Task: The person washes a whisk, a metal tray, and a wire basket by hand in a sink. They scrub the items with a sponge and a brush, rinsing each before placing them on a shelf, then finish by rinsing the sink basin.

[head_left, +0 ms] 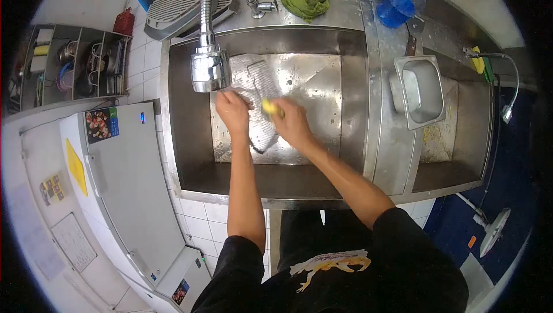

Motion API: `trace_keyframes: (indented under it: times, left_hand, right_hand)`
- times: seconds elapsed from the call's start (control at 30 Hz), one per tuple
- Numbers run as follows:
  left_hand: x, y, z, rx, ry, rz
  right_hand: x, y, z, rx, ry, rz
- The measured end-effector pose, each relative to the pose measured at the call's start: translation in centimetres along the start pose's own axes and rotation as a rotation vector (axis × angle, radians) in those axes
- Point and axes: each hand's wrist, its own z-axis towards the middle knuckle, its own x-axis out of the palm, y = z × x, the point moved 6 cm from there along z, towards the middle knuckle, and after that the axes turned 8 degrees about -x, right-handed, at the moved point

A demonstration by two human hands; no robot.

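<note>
A blurred, ribbed metal panel (264,81) is tilted inside the large steel sink (322,82). My left hand (233,112) is closed at the panel's left side, its fingers partly hidden. In my right hand (294,123) is a yellow sponge (269,107), pressed against or very close to the ribbed face. The chrome spray head of the faucet (209,70) hangs just above my left hand.
A grey slatted tray (184,10) and a green cloth (302,3) lie on the back ledge. To the right are a blue soap bottle (400,5), a steel pan (420,91) and a second sink basin (469,134). A white freezer (129,180) stands left.
</note>
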Motion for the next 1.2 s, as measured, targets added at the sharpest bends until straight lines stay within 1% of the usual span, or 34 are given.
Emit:
trace_keyframes:
  times: [0.03, 0.07, 0.1, 0.13, 0.17, 0.2, 0.23, 0.3, 0.37, 0.43, 0.47, 0.5, 0.53, 0.57, 0.6, 0.63, 0.67, 0.7, 0.73, 0.77, 0.83, 0.87, 0.9, 0.97, 1.0, 1.03, 1.1, 1.13, 1.17, 1.2]
  left_hand:
    - [-0.3, -0.7, 0.4, 0.045, -0.028, 0.066]
    - [-0.1, -1.0, 0.5, 0.111, 0.010, 0.138]
    - [-0.1, -0.7, 0.4, 0.107, 0.012, 0.146]
    - [-0.1, -1.2, 0.0, 0.105, -0.011, 0.249]
    - [0.2, -1.5, -0.4, 0.104, -0.035, 0.348]
    - [0.7, -1.7, -1.0, 0.145, -0.053, 0.394]
    - [1.4, -1.8, -1.8, 0.143, -0.050, 0.396]
    - [2.9, -3.4, -3.7, 0.338, -0.065, 0.447]
    - [2.9, -2.7, -3.0, 0.368, -0.034, 0.478]
    - [3.2, -2.8, -3.1, 0.520, -0.035, 0.529]
    - [3.0, -2.6, -2.6, 0.499, 0.014, 0.543]
    - [2.8, -2.6, -2.5, 0.503, 0.014, 0.542]
    - [2.1, -2.9, -3.0, 0.437, 0.058, 0.487]
    - [1.5, -2.8, -3.6, 0.369, 0.103, 0.434]
    - [0.9, -2.0, -3.9, 0.216, 0.144, 0.321]
    - [0.5, -1.9, -4.2, 0.220, 0.149, 0.327]
    - [-0.4, -1.2, -4.0, 0.144, 0.113, 0.163]
    - [-1.2, -0.2, -3.8, 0.067, 0.075, -0.007]
    - [-1.5, 0.7, -3.6, -0.028, 0.125, -0.156]
    - [-1.5, 1.4, -3.4, -0.032, 0.128, -0.157]
    - [-2.4, 3.7, -2.8, -0.199, 0.032, -0.321]
    - [-2.8, 4.5, -2.3, -0.234, 0.081, -0.325]
    - [-3.3, 5.1, -1.7, -0.239, 0.079, -0.320]
    - [-3.0, 3.5, -0.9, -0.229, 0.194, -0.419]
    - [-3.1, 2.4, -0.6, -0.231, 0.246, -0.490]
    - [-4.4, 2.5, 0.3, -0.230, 0.242, -0.491]
    - [-5.1, 3.0, 1.1, -0.387, 0.577, -0.569]
    - [-5.0, 1.8, 0.8, -0.522, 0.507, -0.498]
    - [-4.9, 0.7, 1.1, -0.520, 0.506, -0.498]
    - [-4.3, -0.3, 1.1, -0.463, 0.607, -0.271]
  right_hand:
    - [-0.5, -0.2, -1.4, -0.007, 0.001, -0.003]
    - [-0.2, -1.0, -3.1, 0.065, 0.054, 0.058]
    - [0.5, -2.0, -4.3, 0.142, 0.105, 0.124]
    - [0.6, -1.4, -4.0, 0.149, 0.106, 0.132]
    - [-1.0, 0.5, -2.6, 0.042, -0.083, 0.095]
    - [-2.5, 2.1, -1.1, -0.071, -0.273, 0.055]
    - [-2.5, 2.6, 0.1, -0.067, -0.274, 0.055]
    - [-2.0, 4.1, 2.6, -0.287, -0.162, -0.120]
    - [-2.4, 3.5, 5.1, -0.279, -0.170, -0.139]
    - [-2.3, 2.4, 6.4, -0.251, -0.176, -0.159]
    - [-2.3, 1.4, 6.8, -0.220, -0.243, -0.179]
    - [-2.5, 0.5, 7.6, -0.197, -0.310, -0.197]
    - [-2.9, -0.8, 8.1, -0.116, -0.381, -0.205]
    - [-3.6, -2.2, 8.9, -0.105, -0.418, -0.209]
    - [-4.0, -5.1, 9.6, 0.123, -0.314, -0.125]
    - [-4.4, -7.1, 9.7, 0.346, -0.208, -0.038]
    - [-4.4, -9.0, 9.4, 0.344, -0.215, -0.035]
    - [-2.9, -12.4, 8.7, 0.370, -0.159, 0.259]
    - [-2.0, -12.5, 8.5, 0.393, -0.098, 0.550]
    - [-2.1, -12.7, 8.0, 0.396, -0.100, 0.547]
    - [-0.6, -12.9, 5.9, 0.606, -0.099, 1.002]
    - [-0.7, -12.7, 5.8, 0.617, -0.120, 0.971]
    - [-0.6, -12.5, 5.7, 0.624, -0.119, 0.974]
    - [-2.5, -11.9, 5.7, 0.522, -0.194, 0.535]
    - [-3.3, -11.0, 5.6, 0.492, -0.156, 0.517]
    - [-3.6, -11.1, 5.6, 0.491, -0.152, 0.518]
    - [-4.4, -9.1, 6.5, 0.071, -0.052, 0.196]
    - [-4.5, -8.8, 6.5, 0.072, -0.050, 0.198]
    - [-4.5, -8.3, 6.7, 0.082, -0.010, 0.115]
    - [-4.6, -7.9, 7.0, 0.092, 0.030, 0.032]
